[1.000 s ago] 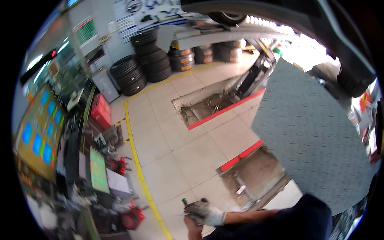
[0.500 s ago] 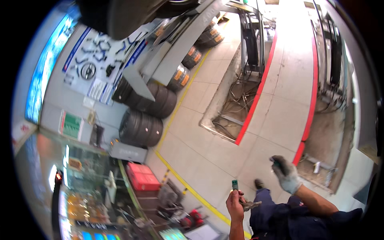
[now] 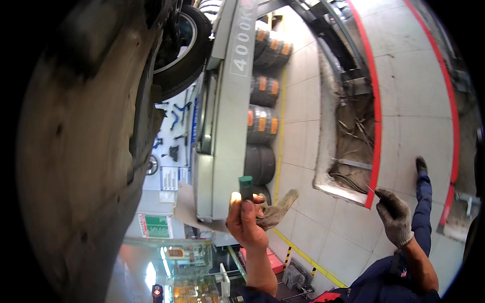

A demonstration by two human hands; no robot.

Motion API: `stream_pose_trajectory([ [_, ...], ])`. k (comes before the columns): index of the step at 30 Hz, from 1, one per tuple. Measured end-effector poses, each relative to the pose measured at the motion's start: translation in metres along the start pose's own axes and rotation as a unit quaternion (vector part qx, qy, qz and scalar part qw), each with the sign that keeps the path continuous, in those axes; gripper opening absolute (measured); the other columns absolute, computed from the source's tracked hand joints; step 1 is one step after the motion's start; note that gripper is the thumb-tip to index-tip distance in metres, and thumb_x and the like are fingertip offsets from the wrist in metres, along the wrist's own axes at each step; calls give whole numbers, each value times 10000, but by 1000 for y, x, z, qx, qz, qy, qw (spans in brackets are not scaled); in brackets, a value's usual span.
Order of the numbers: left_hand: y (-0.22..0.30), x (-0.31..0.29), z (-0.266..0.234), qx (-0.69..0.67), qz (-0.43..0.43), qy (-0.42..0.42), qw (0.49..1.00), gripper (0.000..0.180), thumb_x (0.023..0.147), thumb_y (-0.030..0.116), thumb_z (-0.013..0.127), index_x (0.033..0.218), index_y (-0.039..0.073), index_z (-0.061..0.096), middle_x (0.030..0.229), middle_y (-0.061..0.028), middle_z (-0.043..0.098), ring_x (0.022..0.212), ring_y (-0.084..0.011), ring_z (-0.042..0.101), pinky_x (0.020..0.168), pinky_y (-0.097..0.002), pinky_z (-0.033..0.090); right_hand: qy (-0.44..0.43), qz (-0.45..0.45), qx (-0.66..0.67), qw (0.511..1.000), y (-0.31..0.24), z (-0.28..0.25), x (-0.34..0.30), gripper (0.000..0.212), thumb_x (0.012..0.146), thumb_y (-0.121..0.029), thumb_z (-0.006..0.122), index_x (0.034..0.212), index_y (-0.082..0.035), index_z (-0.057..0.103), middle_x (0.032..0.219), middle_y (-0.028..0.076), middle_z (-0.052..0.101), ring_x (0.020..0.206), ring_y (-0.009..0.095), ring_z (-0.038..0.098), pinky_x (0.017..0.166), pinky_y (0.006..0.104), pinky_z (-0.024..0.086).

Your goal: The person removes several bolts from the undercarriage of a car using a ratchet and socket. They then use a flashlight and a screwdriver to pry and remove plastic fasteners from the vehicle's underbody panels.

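Note:
My bare left hand is raised, its fingers pinching a small, flat, dark object with a green end that points upward. Bright light falls on the fingertips beside it. A grey-white work glove hangs from the same hand. Lower right, my right hand wears a knitted glove with dark fingertips, its fingers drawn together. A faint thin line shows by those fingertips, but what they hold cannot be made out. Closest on the left is the underside of a raised vehicle, with a wheel at its far end.
A grey lift platform runs past my left hand. Stacked tyres line the yellow floor line. Right of it, a recessed lift pit lies beside a red-edged walkway. A red box and glass display stand lower left.
The vehicle underside and lift platform now fill much more of the left. My left hand has risen with the green-ended object and glove. My right hand appears farther right, fingers more drawn together.

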State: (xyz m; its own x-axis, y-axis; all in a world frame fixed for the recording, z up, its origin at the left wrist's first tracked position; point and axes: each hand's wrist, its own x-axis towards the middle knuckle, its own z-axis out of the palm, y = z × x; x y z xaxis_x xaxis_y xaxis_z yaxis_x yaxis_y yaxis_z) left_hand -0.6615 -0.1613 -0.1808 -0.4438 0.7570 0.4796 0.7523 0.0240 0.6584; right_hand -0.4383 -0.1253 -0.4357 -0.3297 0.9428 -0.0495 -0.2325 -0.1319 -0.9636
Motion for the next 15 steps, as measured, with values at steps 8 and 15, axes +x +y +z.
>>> stream_pose_trajectory([
  [8, 16, 179, 59, 151, 160, 112, 969, 453, 994, 398, 552, 901, -44, 583, 754, -79, 543, 568, -105, 459, 524, -238, 359, -112, -90, 63, 988, -82, 55, 251, 335, 835, 13, 685, 1166, -22, 645, 1045, 170, 708, 935, 255, 714, 844, 342, 550],
  [15, 6, 266, 48, 210, 195, 123, 950, 533, 1000, 447, 552, 960, -82, 604, 719, -65, 561, 569, -81, 415, 525, -226, 334, -152, -274, 106, 944, -162, 124, 362, 342, 802, 18, 730, 1137, -22, 674, 962, 158, 716, 771, 291, 718, 662, 346, 571],
])
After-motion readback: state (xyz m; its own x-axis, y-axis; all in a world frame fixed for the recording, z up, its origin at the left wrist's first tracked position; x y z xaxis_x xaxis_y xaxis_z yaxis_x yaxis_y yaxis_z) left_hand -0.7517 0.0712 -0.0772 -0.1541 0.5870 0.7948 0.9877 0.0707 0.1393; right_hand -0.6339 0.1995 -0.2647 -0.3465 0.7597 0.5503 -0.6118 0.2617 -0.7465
